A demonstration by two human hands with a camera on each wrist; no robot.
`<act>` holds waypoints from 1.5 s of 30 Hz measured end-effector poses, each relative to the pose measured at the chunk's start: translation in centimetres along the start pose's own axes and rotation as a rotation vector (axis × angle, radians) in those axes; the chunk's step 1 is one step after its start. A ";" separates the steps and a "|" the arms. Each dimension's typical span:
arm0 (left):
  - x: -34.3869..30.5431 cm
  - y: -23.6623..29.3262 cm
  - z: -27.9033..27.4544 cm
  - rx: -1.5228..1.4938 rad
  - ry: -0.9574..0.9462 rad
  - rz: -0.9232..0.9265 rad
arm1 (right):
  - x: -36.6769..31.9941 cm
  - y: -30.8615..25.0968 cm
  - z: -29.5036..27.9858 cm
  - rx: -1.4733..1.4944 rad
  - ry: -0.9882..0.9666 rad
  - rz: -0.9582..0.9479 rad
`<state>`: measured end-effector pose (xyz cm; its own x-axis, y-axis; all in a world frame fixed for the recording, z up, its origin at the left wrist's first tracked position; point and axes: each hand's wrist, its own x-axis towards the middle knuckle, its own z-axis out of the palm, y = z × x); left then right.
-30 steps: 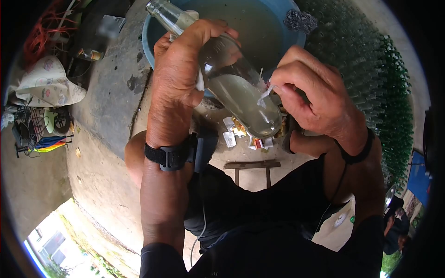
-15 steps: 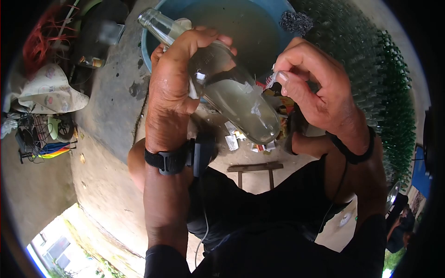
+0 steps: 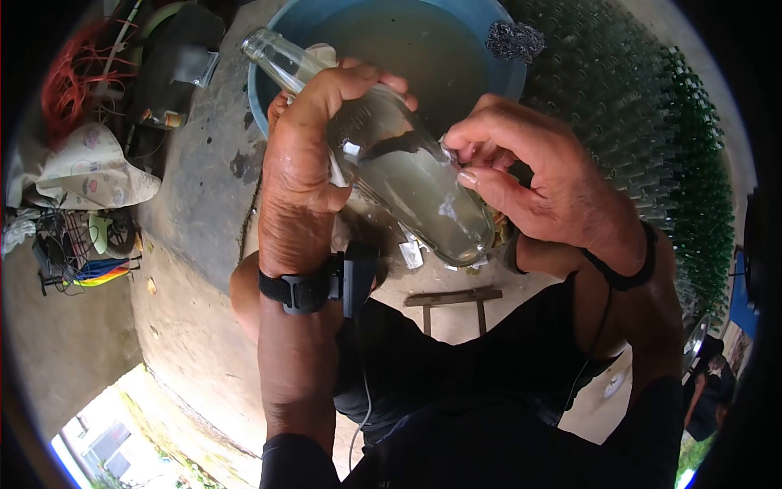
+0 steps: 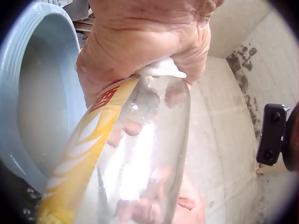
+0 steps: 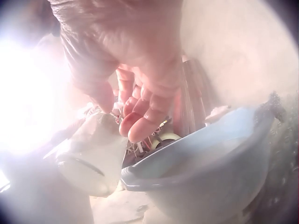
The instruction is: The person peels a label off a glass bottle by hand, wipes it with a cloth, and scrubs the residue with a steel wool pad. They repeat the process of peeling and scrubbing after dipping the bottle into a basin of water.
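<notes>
In the head view my left hand (image 3: 305, 155) grips a clear glass bottle (image 3: 407, 175) around its shoulder, with the neck tilted to the upper left and the base toward me. A white wad (image 4: 161, 68) is tucked between the palm and the glass. The left wrist view shows a yellow label (image 4: 77, 156) along one side of the bottle. My right hand (image 3: 542, 175) is at the bottle's right side, thumb and forefinger close to the glass, with a small whitish scrap of label (image 5: 117, 112) at their tips. A whitish residue patch (image 3: 448, 208) marks the glass.
A blue basin (image 3: 509, 81) of murky water stands beyond the hands, a dark scouring pad (image 3: 515, 42) on its rim. Many glass bottles (image 3: 684, 138) crowd the right. Paper scraps (image 3: 411, 254) lie on the floor near a small wooden stool (image 3: 452, 298). Red strands (image 3: 73, 90) hang at left.
The right hand has drawn back slightly from the bottle with a label scrap, then moved left to the glass again. The left hand keeps its grip, and the bottle has shifted slightly.
</notes>
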<state>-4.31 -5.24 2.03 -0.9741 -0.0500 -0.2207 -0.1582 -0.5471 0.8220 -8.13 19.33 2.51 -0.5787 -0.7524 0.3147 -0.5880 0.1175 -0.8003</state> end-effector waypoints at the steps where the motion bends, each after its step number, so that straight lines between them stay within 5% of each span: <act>1: -0.3 -0.2 0.1 0.039 -0.021 0.072 | 0.0 0.1 0.0 -0.008 -0.011 -0.001; 4: -0.8 -0.9 0.3 0.127 -0.056 0.201 | -0.2 0.2 -0.1 0.010 -0.050 0.028; 11: -0.2 0.1 0.7 0.099 0.039 0.008 | -0.5 -0.1 0.3 0.104 -0.066 0.113; 17: 0.3 -0.1 0.3 0.083 0.068 0.017 | -0.4 -3.0 -1.3 0.438 -0.251 0.396; 20: 0.4 0.0 -0.1 0.061 0.061 0.028 | -0.6 -3.4 -2.2 0.382 -0.297 0.245; 23: 0.5 0.1 -0.7 0.005 0.088 0.035 | -0.8 -3.1 -3.6 0.466 -0.442 0.362; 36: 0.2 0.9 -0.2 -0.110 0.070 0.122 | -1.8 -3.0 -2.0 -0.077 -0.691 0.346; 42: 0.2 0.9 -0.4 -0.115 0.038 0.118 | -2.4 -1.7 -1.9 0.161 -0.448 0.282; 45: 0.2 0.7 -0.4 -0.101 -0.016 0.138 | -1.2 -1.3 -1.9 0.144 -0.201 0.082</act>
<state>-4.60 -5.95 2.38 -0.9879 -0.1176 -0.1007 -0.0067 -0.6175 0.7865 -7.73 21.28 4.13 -0.4884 -0.8597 0.1497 -0.4491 0.1006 -0.8878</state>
